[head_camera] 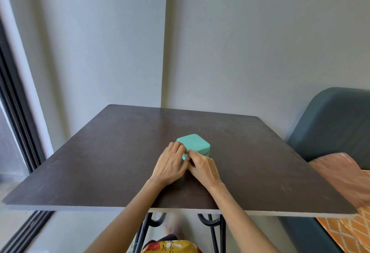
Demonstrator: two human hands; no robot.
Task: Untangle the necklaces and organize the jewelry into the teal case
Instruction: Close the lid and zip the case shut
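In the head view, the closed teal case (193, 144) sits at the centre of the frame on the dark brown table (100, 162). The left hand (171, 164) lies against the case's near left side, fingers spread over its edge. The right hand (203, 167) pinches narrowly at the case's front seam; what it holds cannot be told. A grey-blue sofa (330, 124) fills the right edge.

Both hands (188, 164) on closed teal case (195, 142)
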